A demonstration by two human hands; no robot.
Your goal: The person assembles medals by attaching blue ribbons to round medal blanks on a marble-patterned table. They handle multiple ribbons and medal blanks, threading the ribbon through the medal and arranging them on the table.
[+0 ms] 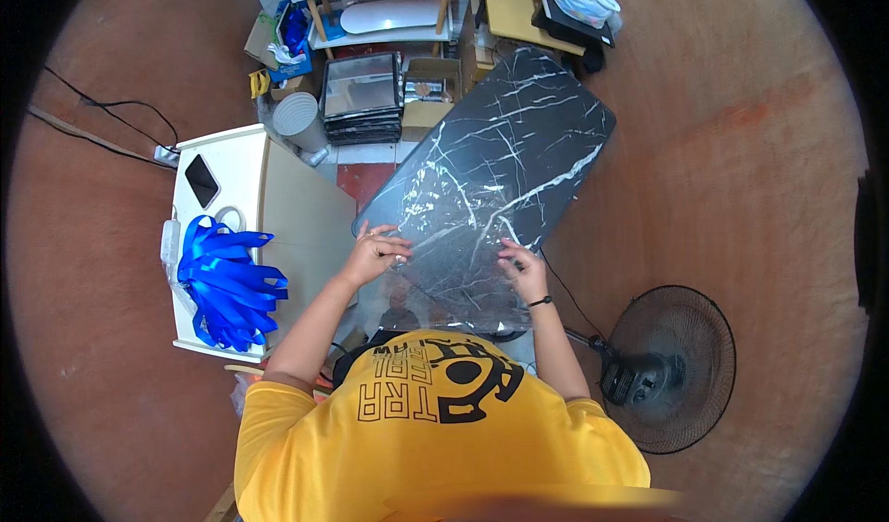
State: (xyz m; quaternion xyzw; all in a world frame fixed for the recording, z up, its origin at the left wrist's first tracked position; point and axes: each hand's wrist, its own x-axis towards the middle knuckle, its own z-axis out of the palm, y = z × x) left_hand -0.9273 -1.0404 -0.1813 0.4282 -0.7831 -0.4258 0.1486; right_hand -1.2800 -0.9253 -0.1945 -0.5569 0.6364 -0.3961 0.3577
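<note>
Black-marbled counter [546,133] stretched to the far right before you. Over its near end lay your clear plastic sheet [454,290]; two-handed handling seemed the step, the next move calling for light, even tension. Your left hand [378,254] and right hand [523,270] curled their fingers; whether they pinched it was unclear.

Bright, even | glare on clear film [454,301] | edges curved, corners black | bottom blurred

Black marble-look table [546,124] (white-veined), clear plastic sheet [454,276] atop
</note>
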